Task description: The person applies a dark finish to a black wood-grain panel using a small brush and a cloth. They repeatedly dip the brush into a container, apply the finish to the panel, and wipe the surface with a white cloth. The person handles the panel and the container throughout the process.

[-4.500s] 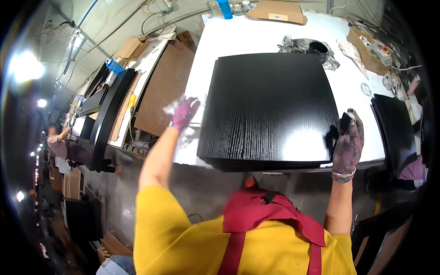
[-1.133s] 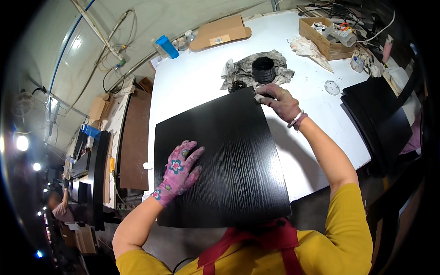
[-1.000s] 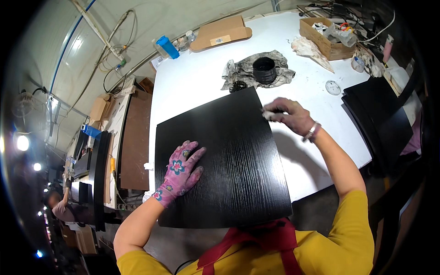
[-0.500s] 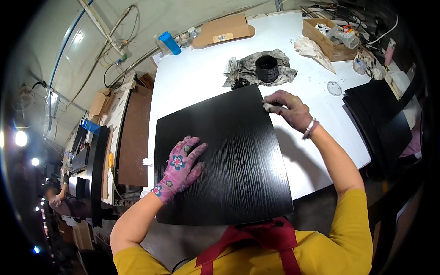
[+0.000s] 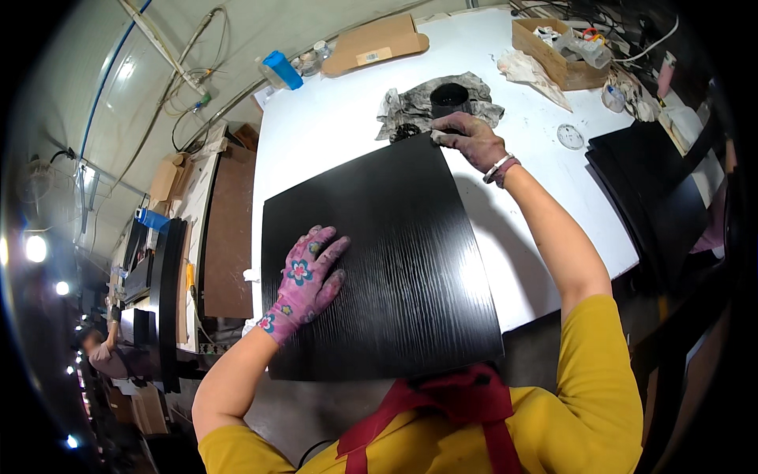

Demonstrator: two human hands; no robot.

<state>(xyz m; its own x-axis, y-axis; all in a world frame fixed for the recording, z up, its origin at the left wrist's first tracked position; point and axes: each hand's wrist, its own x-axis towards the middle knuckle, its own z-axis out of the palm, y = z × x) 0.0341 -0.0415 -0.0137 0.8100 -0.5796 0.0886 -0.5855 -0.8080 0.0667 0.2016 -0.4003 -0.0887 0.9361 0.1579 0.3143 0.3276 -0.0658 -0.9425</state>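
A black wood-grain panel (image 5: 379,292) lies in front of me, its near edge jutting past the white table. My left hand (image 5: 308,276), in a pink flowered glove, rests on the panel's left part with fingers spread. At the far right corner, my right hand (image 5: 474,144), in a stained glove, pinches a small pale wad (image 5: 437,137) against the edge. Too little of the wad shows to tell its material. Just beyond that hand, a black open tub (image 5: 450,98) stands on a crumpled, black-stained cloth (image 5: 395,107). A dark, shiny clump (image 5: 406,131) sits by the panel's far edge.
Black panels (image 5: 647,182) are stacked at the right. Behind, the white table (image 5: 332,110) bears a flat cardboard piece (image 5: 379,46), a blue-capped bottle (image 5: 283,71) and a cardboard box (image 5: 545,59) of odds and ends. A person (image 5: 114,351) stands far left.
My right hand has slid with the pale wad along the panel's right edge to its far corner. The left hand stays flat on the panel. The whole view has shifted slightly.
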